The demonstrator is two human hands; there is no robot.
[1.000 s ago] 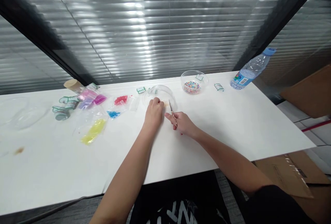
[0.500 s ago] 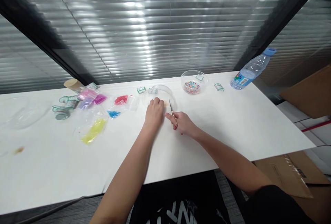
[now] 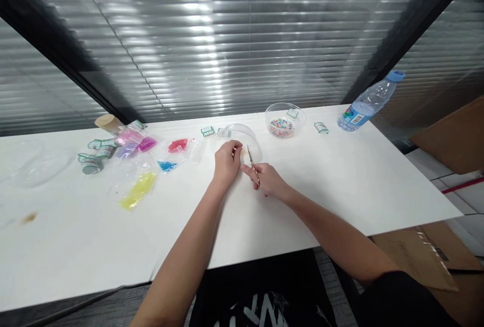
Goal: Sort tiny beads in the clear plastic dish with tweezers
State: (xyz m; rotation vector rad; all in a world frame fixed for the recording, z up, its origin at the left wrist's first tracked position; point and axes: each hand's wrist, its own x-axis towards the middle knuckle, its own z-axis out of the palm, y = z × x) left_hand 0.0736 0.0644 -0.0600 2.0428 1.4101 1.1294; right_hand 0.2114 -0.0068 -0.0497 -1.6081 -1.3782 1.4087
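In my right hand (image 3: 269, 180) is a small pair of scissors (image 3: 252, 161), its blades pointing away from me. My left hand (image 3: 227, 160) is just left of the blades, its thumb and fingertips pinched together; anything between them is too small to make out. Both hands are at the near side of a clear round plastic lid or dish (image 3: 251, 135) on the white table. Behind and to the right stands a clear bowl (image 3: 267, 115) with many-coloured beads (image 3: 282, 127) and a green-and-white label inside.
Bags of yellow beads (image 3: 138, 191), blue beads (image 3: 167, 166), red beads (image 3: 177, 145) and pink and purple ones lie at left. A tape roll (image 3: 108, 122) is behind them. A water bottle (image 3: 368, 103) leans at right. Cardboard boxes (image 3: 412, 254) sit below the table's right side.
My left hand has turned and lifted slightly, so its pinched thumb and fingers now show. The right hand stays nearly still with the scissors.
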